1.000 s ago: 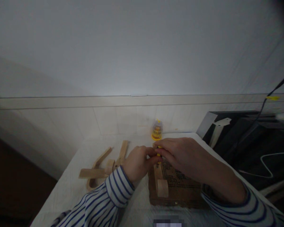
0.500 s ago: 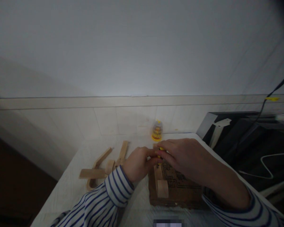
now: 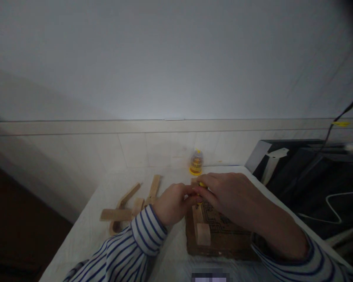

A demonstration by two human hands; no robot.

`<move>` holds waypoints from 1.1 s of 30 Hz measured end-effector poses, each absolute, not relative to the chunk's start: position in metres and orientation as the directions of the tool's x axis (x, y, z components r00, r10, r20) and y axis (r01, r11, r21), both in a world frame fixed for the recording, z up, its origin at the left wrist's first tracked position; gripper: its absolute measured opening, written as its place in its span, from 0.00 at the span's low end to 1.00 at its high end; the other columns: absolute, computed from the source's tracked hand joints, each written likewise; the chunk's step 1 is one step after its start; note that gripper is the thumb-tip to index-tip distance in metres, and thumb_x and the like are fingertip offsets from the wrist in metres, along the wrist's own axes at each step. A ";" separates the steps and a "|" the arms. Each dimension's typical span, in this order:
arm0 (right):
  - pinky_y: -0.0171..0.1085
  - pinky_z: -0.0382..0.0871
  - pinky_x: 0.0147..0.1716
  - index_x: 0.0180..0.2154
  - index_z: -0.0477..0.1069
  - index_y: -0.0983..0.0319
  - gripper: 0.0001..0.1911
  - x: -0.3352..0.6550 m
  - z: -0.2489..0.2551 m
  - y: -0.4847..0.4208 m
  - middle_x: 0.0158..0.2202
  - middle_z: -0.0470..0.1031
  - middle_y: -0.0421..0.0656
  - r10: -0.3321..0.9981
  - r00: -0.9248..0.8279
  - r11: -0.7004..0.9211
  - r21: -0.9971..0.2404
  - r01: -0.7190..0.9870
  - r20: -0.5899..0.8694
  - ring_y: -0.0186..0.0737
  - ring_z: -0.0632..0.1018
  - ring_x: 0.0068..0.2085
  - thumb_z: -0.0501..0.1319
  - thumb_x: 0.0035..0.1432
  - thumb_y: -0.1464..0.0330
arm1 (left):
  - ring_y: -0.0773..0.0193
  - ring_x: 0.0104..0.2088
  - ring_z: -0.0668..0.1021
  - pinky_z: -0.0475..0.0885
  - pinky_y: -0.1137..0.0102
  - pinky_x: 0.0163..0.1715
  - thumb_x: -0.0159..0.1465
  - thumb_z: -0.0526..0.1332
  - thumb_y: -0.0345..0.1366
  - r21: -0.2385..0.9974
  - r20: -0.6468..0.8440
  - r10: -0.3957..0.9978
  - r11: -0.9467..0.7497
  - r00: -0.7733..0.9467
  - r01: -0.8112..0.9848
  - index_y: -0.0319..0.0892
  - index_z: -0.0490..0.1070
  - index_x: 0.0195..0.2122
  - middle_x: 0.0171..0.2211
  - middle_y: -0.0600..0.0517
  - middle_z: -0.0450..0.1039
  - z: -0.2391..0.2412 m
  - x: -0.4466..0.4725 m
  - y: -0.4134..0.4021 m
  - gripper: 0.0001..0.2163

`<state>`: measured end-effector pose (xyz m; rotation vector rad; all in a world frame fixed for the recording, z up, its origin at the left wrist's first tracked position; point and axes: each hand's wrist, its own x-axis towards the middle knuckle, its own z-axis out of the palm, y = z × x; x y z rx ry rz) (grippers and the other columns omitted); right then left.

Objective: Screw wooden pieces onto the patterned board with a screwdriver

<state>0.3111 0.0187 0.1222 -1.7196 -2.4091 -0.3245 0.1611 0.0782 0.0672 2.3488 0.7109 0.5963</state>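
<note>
A small yellow tool (image 3: 202, 184) is pinched by the right hand (image 3: 225, 192) and left hand (image 3: 173, 203) over a wooden piece (image 3: 198, 215); it is judged light, rigid, best gripped around its body.

the right hand (image 3: 232, 196) and the left hand (image 3: 173, 204) meet at their fingertips, and they pinch a small yellow tool (image 3: 202, 184) over a pale wooden strip (image 3: 197, 216), which lies along the left side of a brown patterned board (image 3: 223, 243). other wooden parts (image 3: 117, 214) lie at left on the white table (image 3: 88, 231), and a domed yellow container (image 3: 196, 164) stands behind the hands.
</note>
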 end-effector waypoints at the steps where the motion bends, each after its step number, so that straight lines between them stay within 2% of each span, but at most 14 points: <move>1: 0.36 0.60 0.25 0.32 0.71 0.61 0.13 0.312 0.122 0.019 0.27 0.76 0.43 0.910 -0.322 0.313 0.074 0.947 0.260 0.41 0.76 0.29 0.52 0.61 0.63 | 0.66 0.27 0.74 0.65 0.74 0.26 0.63 0.55 0.35 0.660 0.237 0.611 -0.672 0.755 0.336 0.41 0.75 0.37 0.30 0.52 0.77 0.068 0.161 0.078 0.09; 5: 0.35 0.62 0.27 0.33 0.72 0.61 0.13 0.315 0.125 0.019 0.27 0.76 0.43 0.912 -0.341 0.351 -0.001 0.936 0.228 0.39 0.77 0.29 0.52 0.61 0.62 | 0.65 0.29 0.75 0.66 0.73 0.28 0.62 0.55 0.34 0.654 0.237 0.618 -0.672 0.750 0.348 0.40 0.74 0.37 0.30 0.51 0.77 0.071 0.161 0.078 0.09; 8: 0.34 0.62 0.27 0.33 0.72 0.61 0.11 0.319 0.127 0.020 0.28 0.76 0.43 0.909 -0.363 0.375 -0.022 0.927 0.204 0.38 0.76 0.29 0.54 0.60 0.63 | 0.63 0.32 0.75 0.67 0.71 0.31 0.59 0.59 0.35 0.651 0.223 0.614 -0.672 0.757 0.353 0.42 0.74 0.39 0.31 0.52 0.76 0.071 0.159 0.080 0.08; 11: 0.34 0.61 0.25 0.32 0.71 0.60 0.11 0.323 0.126 0.022 0.27 0.76 0.41 0.918 -0.351 0.360 -0.019 0.933 0.183 0.38 0.76 0.27 0.53 0.60 0.63 | 0.60 0.36 0.75 0.68 0.68 0.36 0.55 0.64 0.35 0.653 0.204 0.622 -0.662 0.756 0.368 0.43 0.71 0.44 0.36 0.52 0.75 0.066 0.159 0.083 0.15; 13: 0.34 0.61 0.24 0.32 0.71 0.59 0.11 0.326 0.125 0.024 0.27 0.76 0.40 0.920 -0.347 0.356 -0.017 0.934 0.185 0.37 0.75 0.26 0.52 0.60 0.63 | 0.57 0.42 0.74 0.68 0.64 0.42 0.52 0.66 0.35 0.657 0.232 0.629 -0.664 0.742 0.357 0.42 0.68 0.48 0.42 0.49 0.73 0.060 0.160 0.084 0.21; 17: 0.35 0.60 0.24 0.31 0.70 0.59 0.09 0.328 0.122 0.026 0.26 0.75 0.39 0.916 -0.348 0.360 -0.023 0.933 0.200 0.36 0.74 0.26 0.53 0.60 0.64 | 0.53 0.54 0.65 0.60 0.58 0.54 0.48 0.69 0.33 0.646 0.307 0.658 -0.675 0.688 0.357 0.39 0.57 0.56 0.55 0.41 0.62 0.045 0.163 0.086 0.34; 21: 0.35 0.63 0.27 0.33 0.70 0.59 0.09 0.327 0.121 0.028 0.30 0.76 0.40 0.906 -0.369 0.388 -0.057 0.920 0.207 0.37 0.76 0.29 0.53 0.60 0.65 | 0.49 0.60 0.56 0.56 0.54 0.57 0.46 0.70 0.32 0.696 0.277 0.675 -0.632 0.684 0.341 0.41 0.47 0.61 0.61 0.39 0.49 0.034 0.165 0.088 0.43; 23: 0.36 0.64 0.30 0.33 0.70 0.59 0.09 0.327 0.120 0.029 0.31 0.77 0.40 0.902 -0.374 0.395 -0.062 0.917 0.213 0.38 0.76 0.31 0.53 0.60 0.66 | 0.52 0.59 0.58 0.56 0.56 0.57 0.46 0.69 0.29 0.752 0.249 0.626 -0.606 0.739 0.259 0.44 0.45 0.62 0.61 0.41 0.51 0.031 0.166 0.088 0.45; 26: 0.38 0.66 0.32 0.30 0.70 0.59 0.10 0.327 0.118 0.030 0.28 0.76 0.41 0.909 -0.355 0.373 -0.045 0.927 0.220 0.40 0.77 0.31 0.53 0.60 0.65 | 0.55 0.56 0.64 0.59 0.59 0.55 0.47 0.69 0.27 0.816 0.239 0.573 -0.556 0.784 0.157 0.47 0.47 0.61 0.57 0.46 0.59 0.029 0.169 0.087 0.43; 29: 0.38 0.66 0.31 0.31 0.70 0.59 0.10 0.327 0.117 0.030 0.27 0.76 0.41 0.909 -0.358 0.374 -0.038 0.927 0.214 0.39 0.76 0.30 0.53 0.60 0.64 | 0.55 0.51 0.68 0.63 0.58 0.51 0.46 0.70 0.29 0.830 0.215 0.575 -0.533 0.789 0.162 0.48 0.51 0.59 0.50 0.48 0.66 0.025 0.170 0.088 0.41; 31: 0.37 0.65 0.29 0.32 0.70 0.59 0.09 0.327 0.117 0.029 0.27 0.75 0.40 0.911 -0.361 0.375 -0.035 0.927 0.202 0.39 0.76 0.30 0.53 0.59 0.65 | 0.54 0.49 0.69 0.65 0.57 0.49 0.46 0.71 0.31 0.823 0.199 0.583 -0.536 0.788 0.189 0.47 0.56 0.57 0.48 0.48 0.67 0.025 0.169 0.088 0.38; 33: 0.37 0.65 0.29 0.34 0.70 0.59 0.07 0.328 0.118 0.029 0.27 0.75 0.39 0.915 -0.355 0.368 -0.039 0.929 0.191 0.39 0.76 0.29 0.54 0.59 0.66 | 0.54 0.50 0.68 0.64 0.57 0.51 0.46 0.71 0.33 0.808 0.201 0.559 -0.559 0.804 0.186 0.47 0.60 0.55 0.50 0.48 0.65 0.027 0.166 0.089 0.35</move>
